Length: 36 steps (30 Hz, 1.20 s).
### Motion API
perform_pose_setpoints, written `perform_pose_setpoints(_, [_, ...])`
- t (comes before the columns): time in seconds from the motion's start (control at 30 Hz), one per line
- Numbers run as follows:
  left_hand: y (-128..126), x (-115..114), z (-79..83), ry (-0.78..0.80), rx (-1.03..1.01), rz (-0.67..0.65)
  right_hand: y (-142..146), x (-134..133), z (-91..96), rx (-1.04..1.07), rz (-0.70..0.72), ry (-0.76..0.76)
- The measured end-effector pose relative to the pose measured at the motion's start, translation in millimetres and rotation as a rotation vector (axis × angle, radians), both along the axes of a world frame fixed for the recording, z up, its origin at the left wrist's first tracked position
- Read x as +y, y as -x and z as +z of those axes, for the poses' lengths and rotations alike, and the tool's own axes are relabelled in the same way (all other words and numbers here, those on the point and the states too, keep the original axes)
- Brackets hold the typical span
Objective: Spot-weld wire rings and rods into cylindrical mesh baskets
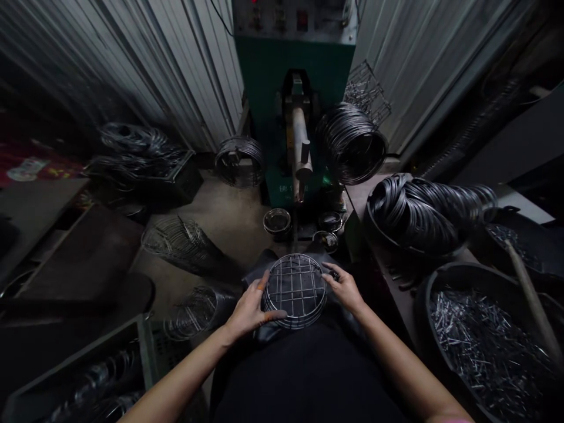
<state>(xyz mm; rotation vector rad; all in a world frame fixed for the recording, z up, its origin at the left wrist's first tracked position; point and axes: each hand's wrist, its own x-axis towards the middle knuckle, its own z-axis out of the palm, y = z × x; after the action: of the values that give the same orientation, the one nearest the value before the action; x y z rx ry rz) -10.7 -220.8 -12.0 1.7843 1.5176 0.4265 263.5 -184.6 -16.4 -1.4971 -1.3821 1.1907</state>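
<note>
A round wire basket [296,286], with a grid of crossed wires and several stacked rings round its side, lies over my lap. My left hand [250,308] grips its left side, thumb along the near rim and fingers at the far left; orange-brown coverings show on the thumb and a finger. At the right rim, my right hand [346,288] holds the edge between bent fingers and thumb. Beyond the basket stands a green machine [259,76] with a pale arm [300,132] ending in a copper-coloured tip above a lower post.
Wire ring bundles [352,141] hang beside the machine. At right, a tub [423,288] holds short metal rods, and another basin holds wire rings [409,211]. Wire mesh stacks [180,238] stand at left, near a green crate [145,352]. Small round dishes [277,222] sit below the machine.
</note>
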Motion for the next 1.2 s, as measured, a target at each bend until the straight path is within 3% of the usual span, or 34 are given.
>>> perform_pose_setpoints(0.13, [-4.2,3.3,-1.1,-0.008,0.053,0.002,0.1,8.0,-2.1,0.097,0.016,0.101])
perform_pose_setpoints(0.27, [-8.4,1.6,-7.2,-0.017,0.082,0.061,0.9,11.3,-8.5,0.21,-0.087,0.274])
perform_pose_setpoints(0.43, [-3.7,0.0,-7.8,0.058,-0.114,0.077,0.8,12.7,-4.0,0.186,-0.112,0.304])
perform_pose_setpoints(0.53, [10.3,19.5,5.4,0.186,-0.294,0.112,-3.7,12.4,-0.1,0.173,-0.09,0.311])
perform_pose_setpoints(0.63, [20.7,62.2,19.4,0.342,-0.401,0.146,-10.3,17.3,-5.0,0.251,-0.127,0.384])
perform_pose_setpoints(0.7, [18.0,97.3,23.3,0.429,-0.435,0.064,-13.8,25.3,-14.0,0.359,-0.251,0.38])
perform_pose_setpoints(0.8, [-1.5,144.8,18.4,0.551,-0.411,-0.147,-15.4,37.8,-32.8,0.45,-0.474,0.186])
perform_pose_setpoints(0.9, [-25.4,176.3,4.2,0.65,-0.308,-0.386,-14.0,40.3,-53.4,0.298,-0.497,0.003])
perform_pose_setpoints(1.03, [-37.8,197.2,-17.1,0.769,-0.245,-0.579,-12.7,35.9,-74.7,0.167,-0.408,-0.014])
perform_pose_setpoints(1.2, [-33.4,205.1,-27.2,0.778,-0.266,-0.604,-22.4,44.4,-81.7,0.491,-0.572,0.102])
